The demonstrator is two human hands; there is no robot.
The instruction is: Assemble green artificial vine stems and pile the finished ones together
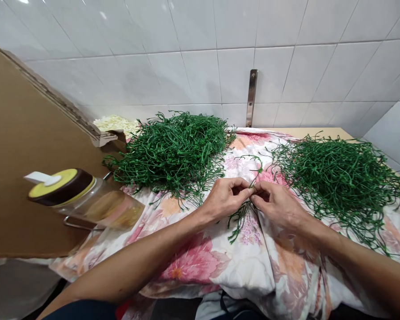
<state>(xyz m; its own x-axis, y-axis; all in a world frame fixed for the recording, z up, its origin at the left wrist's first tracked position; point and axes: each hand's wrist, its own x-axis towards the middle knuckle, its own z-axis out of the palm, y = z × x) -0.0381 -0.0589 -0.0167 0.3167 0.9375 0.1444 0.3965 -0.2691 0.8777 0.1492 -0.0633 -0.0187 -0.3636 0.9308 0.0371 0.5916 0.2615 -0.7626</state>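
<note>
My left hand (pixel 227 195) and my right hand (pixel 276 202) meet over the middle of the flowered cloth, fingertips pinched together. Between them they hold a thin green stem (pixel 260 170), which looks like plastic and has small knobby tips. More green stems (pixel 239 222) hang or lie just below the fingers. To the left of my hands is a large tangled heap of green stems (pixel 176 151). A second heap of green stems (pixel 345 178) lies to the right. My fingers partly hide the spot where the stem is gripped.
A clear jar (pixel 110 209) with a yellow and brown lid stands at the left, beside a tall cardboard sheet (pixel 30 155). Pale whitish pieces (pixel 116 124) are piled behind the left heap. A metal bracket (pixel 251 98) is fixed to the tiled wall (pixel 200 71). Flowered cloth (pixel 196 262) covers the table.
</note>
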